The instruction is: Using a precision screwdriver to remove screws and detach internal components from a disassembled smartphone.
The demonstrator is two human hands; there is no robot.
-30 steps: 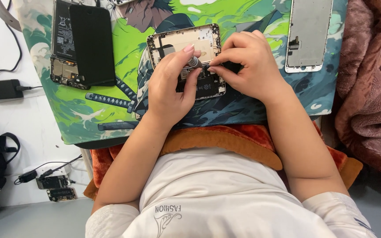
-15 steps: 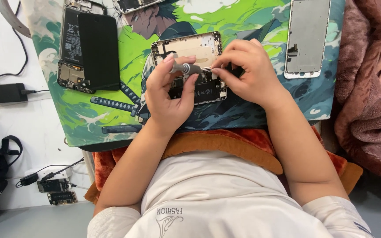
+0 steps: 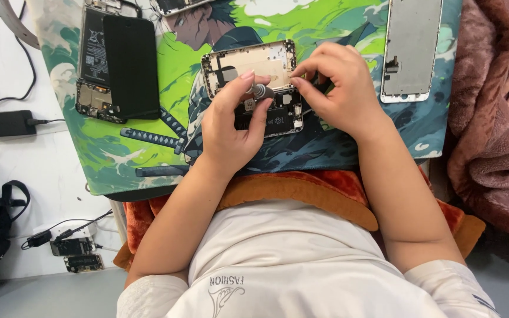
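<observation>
Working on an opened phone shell (image 3: 253,88) at mid worktop, the left hand (image 3: 231,126) is pinched on a grey driver (image 3: 261,90); the right hand (image 3: 340,88) is pinched at its right edge. A steady, small turn seems called for next.

Work mat (image 3: 148,159): vivid green and teal with white cloud patches and a dark-haired cartoon figure printed across it; opened phone (image 3: 253,88) at mat centre shows a pale gold inner frame above a black lower section, with a small grey tool (image 3: 261,90) lying on it. Toward the mat's left edge, second phone (image 3: 116,68) is black with a glossy black battery; toward its right edge, detached screen panel (image 3: 410,50) is silver-grey with a white border. Off the mat: maroon blanket (image 3: 490,153) to its right, rust-orange cushion (image 3: 319,191) along its near edge, white shirt (image 3: 290,265) with grey print beyond that, black charger (image 3: 7,123) on white table (image 3: 25,171) to its left.
</observation>
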